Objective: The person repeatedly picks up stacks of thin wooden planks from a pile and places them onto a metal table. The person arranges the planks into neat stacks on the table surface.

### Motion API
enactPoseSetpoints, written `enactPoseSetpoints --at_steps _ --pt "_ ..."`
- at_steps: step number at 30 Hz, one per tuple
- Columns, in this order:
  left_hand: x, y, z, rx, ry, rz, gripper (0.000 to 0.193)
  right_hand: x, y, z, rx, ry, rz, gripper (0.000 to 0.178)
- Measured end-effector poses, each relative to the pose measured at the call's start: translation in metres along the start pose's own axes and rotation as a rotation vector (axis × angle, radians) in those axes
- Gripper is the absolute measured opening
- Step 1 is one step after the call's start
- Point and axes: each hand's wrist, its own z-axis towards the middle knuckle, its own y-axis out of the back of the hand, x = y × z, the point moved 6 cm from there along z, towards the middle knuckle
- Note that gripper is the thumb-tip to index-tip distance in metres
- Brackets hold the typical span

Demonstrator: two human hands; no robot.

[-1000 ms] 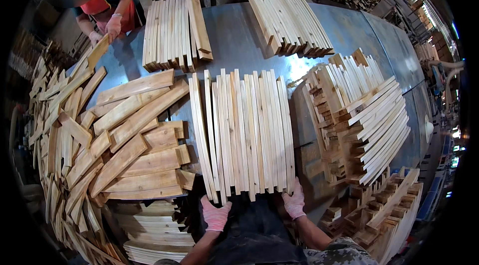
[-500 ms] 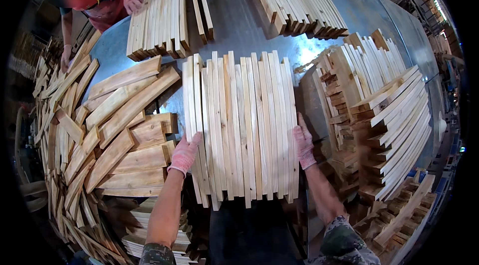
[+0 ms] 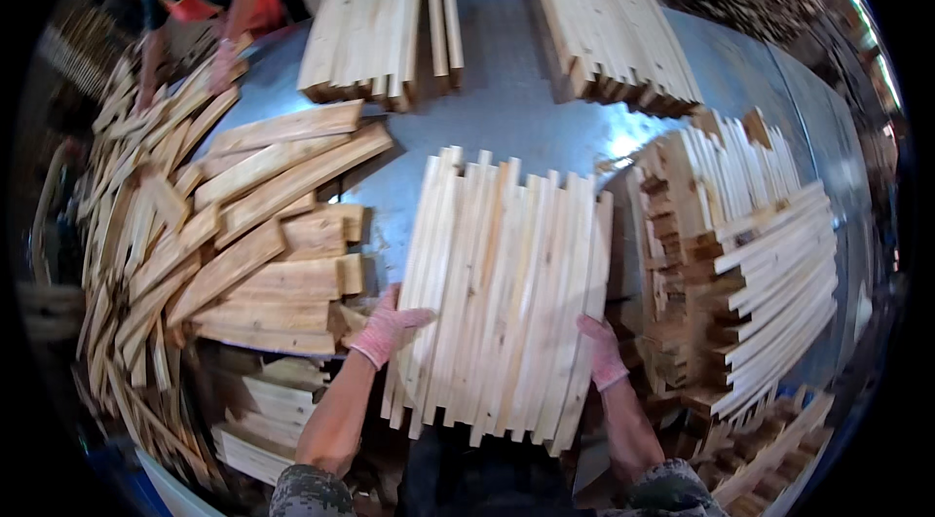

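A row of pale wooden slats (image 3: 502, 298) stands side by side on edge in front of me, their ends uneven. My left hand (image 3: 390, 324), in a pink knit glove, presses against the row's left side with its thumb over the top. On the opposite side my right hand (image 3: 602, 353), gloved the same way, presses the outermost slat. Between them the hands squeeze the slats into one bundle, which is tilted slightly. The near ends reach past the table's front edge toward my body. Fingers under the bundle are hidden.
Loose boards (image 3: 248, 264) lie heaped on the left. Stacked slats (image 3: 774, 293) rise close on the right. Two slat bundles, one far left (image 3: 365, 30) and one far right (image 3: 618, 35), rest on the metal table (image 3: 487, 59). A co-worker's gloved hand (image 3: 224, 66) touches the heap.
The slats are pressed closer together, and the bundle has turned slightly and come nearer to me between my hands. The co-worker's hand has left the far left bundle for the heap. My view has shifted.
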Motion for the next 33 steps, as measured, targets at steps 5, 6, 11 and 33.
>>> enactPoseSetpoints --at_steps 5,6,11,33 --pt "0.049 -0.037 -0.026 -0.022 -0.085 0.031 0.089 0.037 0.040 -0.030 0.100 -0.065 -0.003 0.063" --pt "0.059 -0.045 -0.027 -0.016 -0.107 0.091 0.090 0.040 0.056 -0.037 0.108 -0.071 -0.014 0.063" --pt "0.028 -0.067 -0.082 -0.134 -0.245 0.006 0.096 0.092 0.043 -0.023 0.234 -0.030 -0.176 0.078" --pt "0.223 0.019 -0.376 -0.986 -0.840 -0.701 0.090 -0.014 -0.329 -0.093 1.318 -0.172 -0.816 0.074"
